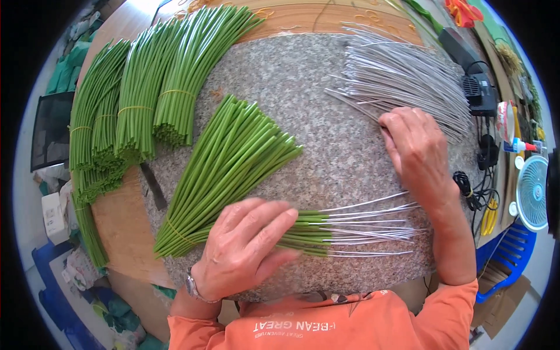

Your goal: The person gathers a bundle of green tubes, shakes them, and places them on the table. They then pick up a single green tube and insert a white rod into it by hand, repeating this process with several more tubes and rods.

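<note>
My left hand [248, 245] is over green plastic-looking stems [315, 227], its fingers stretched out and the thumb apart. From the right ends of these stems stick thin silvery wires [373, 233]. My right hand [413, 146] is closed at the fingertips, pinching one end of a grey wire [353, 106] at the near left edge of a wire pile [402, 76]. Left of centre fans out a bundle of green stems [227, 157], held near its lower end by a yellow rubber band [179, 232]. The left hand hides part of the wired stems.
Several banded stem bundles [175, 87] stand at the far left. A flat dark tool [153, 185] lies near them on the grey speckled slab [280, 70]. On the right are a black device [478, 90], coiled cable [466, 186], yellow-handled pliers [490, 217] and a small fan [532, 192].
</note>
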### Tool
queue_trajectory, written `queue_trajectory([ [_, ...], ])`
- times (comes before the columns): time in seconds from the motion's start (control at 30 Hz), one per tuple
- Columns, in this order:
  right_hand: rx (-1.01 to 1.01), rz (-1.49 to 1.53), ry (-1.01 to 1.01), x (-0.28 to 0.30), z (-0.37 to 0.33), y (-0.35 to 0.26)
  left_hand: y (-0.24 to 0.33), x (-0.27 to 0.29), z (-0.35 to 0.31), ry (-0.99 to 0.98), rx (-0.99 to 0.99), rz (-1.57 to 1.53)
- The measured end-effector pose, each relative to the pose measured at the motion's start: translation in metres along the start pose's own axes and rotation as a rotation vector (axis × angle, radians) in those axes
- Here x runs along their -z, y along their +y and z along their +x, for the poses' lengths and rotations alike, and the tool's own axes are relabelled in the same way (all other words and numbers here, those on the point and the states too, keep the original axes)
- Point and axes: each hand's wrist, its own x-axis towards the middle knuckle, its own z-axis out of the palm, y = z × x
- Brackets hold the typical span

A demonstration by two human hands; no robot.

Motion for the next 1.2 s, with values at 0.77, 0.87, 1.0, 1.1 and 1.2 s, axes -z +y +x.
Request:
queue_trajectory([
  [0.77,0.224,0.075,-0.2,0.024,0.005,0.001,-0.002,-0.001,-0.001,0.024,0.126,0.194],
  [0.87,0.259,0.109,-0.23,0.023,0.008,0.004,-0.004,-0.001,-0.002,0.012,0.125,0.179],
  [1.0,0.271,0.202,-0.17,0.018,0.006,-0.002,-0.002,-0.001,0.0,0.035,0.138,0.175],
  [1.1,0.211,0.329,-0.105,0.016,-0.002,-0.004,-0.002,-0.003,0.001,0.069,0.136,0.158],
  [1.2,0.128,0.417,-0.046,0.01,-0.009,-0.005,-0.002,-0.001,0.0,-0.007,0.128,0.205],
])
